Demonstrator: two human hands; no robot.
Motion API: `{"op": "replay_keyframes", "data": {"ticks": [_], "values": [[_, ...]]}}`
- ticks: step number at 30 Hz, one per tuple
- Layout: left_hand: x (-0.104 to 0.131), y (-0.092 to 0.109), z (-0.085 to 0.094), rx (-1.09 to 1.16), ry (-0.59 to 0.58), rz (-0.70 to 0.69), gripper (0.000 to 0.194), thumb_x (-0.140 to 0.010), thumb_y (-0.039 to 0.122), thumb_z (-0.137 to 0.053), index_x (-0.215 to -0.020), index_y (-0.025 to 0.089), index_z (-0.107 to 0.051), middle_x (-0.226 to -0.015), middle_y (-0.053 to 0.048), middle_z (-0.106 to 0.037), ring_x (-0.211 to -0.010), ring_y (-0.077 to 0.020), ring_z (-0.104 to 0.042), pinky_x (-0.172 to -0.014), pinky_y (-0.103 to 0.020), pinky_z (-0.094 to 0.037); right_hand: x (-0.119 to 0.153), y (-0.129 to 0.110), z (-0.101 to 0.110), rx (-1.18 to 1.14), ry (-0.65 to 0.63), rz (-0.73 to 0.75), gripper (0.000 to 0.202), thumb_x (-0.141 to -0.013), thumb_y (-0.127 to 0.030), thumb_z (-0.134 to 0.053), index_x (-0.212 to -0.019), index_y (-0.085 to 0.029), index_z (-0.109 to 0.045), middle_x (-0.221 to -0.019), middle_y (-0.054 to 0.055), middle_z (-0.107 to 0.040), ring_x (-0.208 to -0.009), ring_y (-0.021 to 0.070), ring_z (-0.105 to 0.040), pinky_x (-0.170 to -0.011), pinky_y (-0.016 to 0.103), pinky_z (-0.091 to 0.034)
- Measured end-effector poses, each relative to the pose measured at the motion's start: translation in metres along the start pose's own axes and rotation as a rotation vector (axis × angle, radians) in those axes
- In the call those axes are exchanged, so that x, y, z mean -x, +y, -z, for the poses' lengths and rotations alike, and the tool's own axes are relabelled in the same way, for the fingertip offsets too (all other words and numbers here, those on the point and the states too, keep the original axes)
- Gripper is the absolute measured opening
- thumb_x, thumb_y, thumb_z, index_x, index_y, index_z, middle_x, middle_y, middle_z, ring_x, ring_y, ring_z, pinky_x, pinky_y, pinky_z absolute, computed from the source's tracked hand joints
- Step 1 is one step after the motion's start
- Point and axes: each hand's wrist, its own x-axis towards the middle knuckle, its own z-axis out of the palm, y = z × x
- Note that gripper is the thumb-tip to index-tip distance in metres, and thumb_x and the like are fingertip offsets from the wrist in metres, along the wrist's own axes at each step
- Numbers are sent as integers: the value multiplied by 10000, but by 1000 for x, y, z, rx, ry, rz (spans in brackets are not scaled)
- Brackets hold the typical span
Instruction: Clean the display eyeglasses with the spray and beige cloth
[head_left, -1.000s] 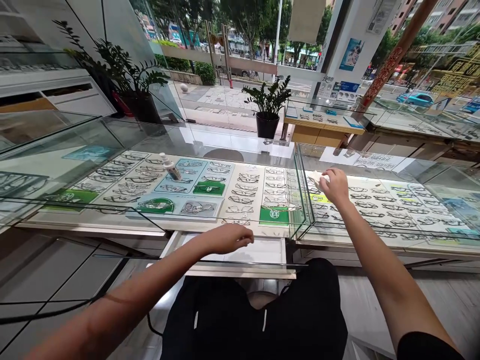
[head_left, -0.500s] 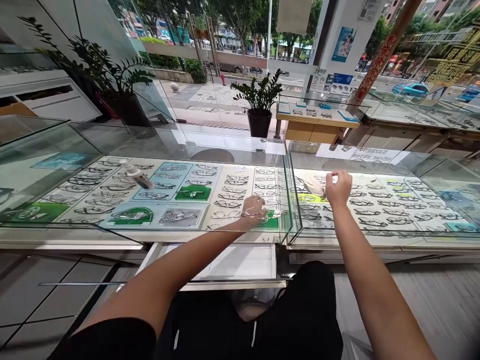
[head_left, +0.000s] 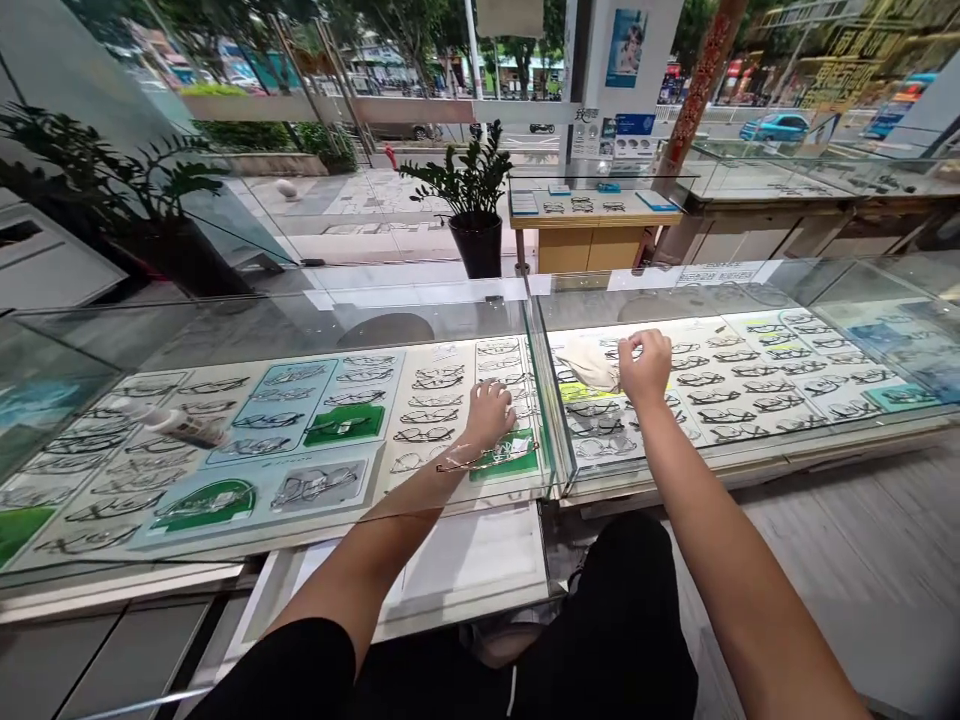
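Observation:
My left hand is at the right end of the left glass display case, above rows of eyeglasses. Its fingers are bent and apart, with nothing visible in them. A thin-rimmed pair of glasses shows across my left wrist, near a green card. The case's edge line seems to cross my forearm, so the hand may be under the glass. Over the right display case, my right hand is curled with thumb and fingertips together. A crumpled beige cloth lies against it; whether the fingers grip it is unclear.
A white bottle is at the left on the case. An open white drawer juts out below my left arm. Beyond the cases stand a potted plant and a small wooden display table.
The view has swung to the right and tilted. My left hand's fingers have spread, and the thin-rimmed glasses now appear lower, by the wrist. My right hand and the cloth keep about the same places.

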Motion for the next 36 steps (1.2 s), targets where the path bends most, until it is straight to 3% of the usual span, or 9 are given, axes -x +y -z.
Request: {"op": "replay_keyframes", "data": {"ticks": [6,14,19,25,30,36], "values": [[-25,-17,-4,-22,-81,-12,267,-871,375,-598,-840,190,-788,-1194,-178,-741,-1337,-439,-507,-1154,-625,-287,0,0,-1,-32,2,-2,284,-912,-278,-593,-712,-287,-392,-897,80,-657,-946,303,-538,-894,460,-438],[-27,-30,-8,-6,-213,-50,204,-821,357,-652,-785,203,-781,-1127,-145,-777,-1270,-401,-536,-1149,-587,-272,-1,1,-1,-11,-11,-8,293,-915,-283,-584,-704,-287,-381,-878,74,-659,-925,297,-531,-891,450,-437],[-28,-31,-10,-3,-234,-41,202,-849,288,-630,-885,220,-817,-1069,-150,-790,-1255,-395,-536,-1132,-597,-271,-1,0,-1,-5,-25,-12,281,-913,-291,-581,-702,-284,-395,-884,73,-666,-935,298,-532,-888,443,-435],[-26,-27,-9,-37,-208,-19,216,-894,178,-582,-836,184,-791,-1055,-176,-785,-1180,-370,-550,-1069,-559,-317,0,0,-3,-11,-39,-30,315,-915,-310,-583,-674,-282,-383,-846,70,-639,-935,301,-526,-889,444,-425],[-12,-14,-3,-54,-140,8,283,-892,55,-529,-884,174,-786,-1089,-177,-755,-1206,-351,-514,-1109,-556,-267,0,2,-4,4,-45,-42,309,-899,-304,-572,-661,-286,-376,-839,73,-630,-919,303,-507,-882,447,-421],[15,9,5,-50,-78,70,273,-958,129,-541,-1054,200,-786,-1205,-167,-715,-1236,-346,-471,-1100,-541,-293,-2,5,-4,25,-49,-51,330,-897,-329,-578,-649,-287,-364,-836,75,-613,-912,303,-490,-877,451,-421]]}}
